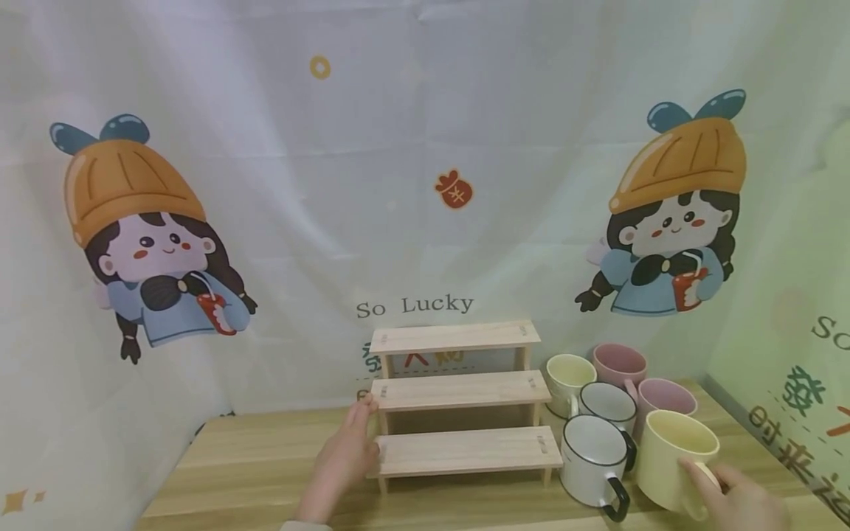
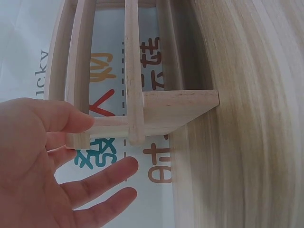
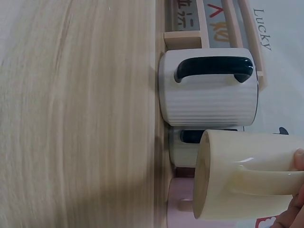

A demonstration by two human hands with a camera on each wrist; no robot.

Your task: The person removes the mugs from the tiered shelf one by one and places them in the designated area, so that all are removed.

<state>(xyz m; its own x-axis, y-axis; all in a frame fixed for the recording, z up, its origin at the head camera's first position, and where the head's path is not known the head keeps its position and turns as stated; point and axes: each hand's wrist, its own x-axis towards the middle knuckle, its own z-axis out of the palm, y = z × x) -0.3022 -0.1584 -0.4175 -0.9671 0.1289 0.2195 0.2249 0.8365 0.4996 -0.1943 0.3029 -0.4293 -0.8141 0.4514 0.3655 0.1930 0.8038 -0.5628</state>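
Note:
A three-step wooden shelf rack [image 1: 458, 391] stands against the backdrop. My left hand [image 1: 348, 450] is at its left end; in the left wrist view the thumb [image 2: 71, 118] and nearest fingers pinch the end of a board, while two other fingers stick out straight. My right hand [image 1: 747, 498] grips the handle of a pale yellow mug [image 1: 671, 457]. In the right wrist view this mug's underside [image 3: 203, 175] shows, raised off the tabletop. Beside it stand a white ribbed mug with a black handle [image 1: 591, 461] and another white mug [image 1: 607, 402].
Two pink mugs [image 1: 619, 361] and a smaller pale yellow mug [image 1: 569, 380] stand behind, right of the rack. The wood-grain table [image 1: 232, 472] ends at a printed cloth backdrop [image 1: 398, 147], which also runs along both sides.

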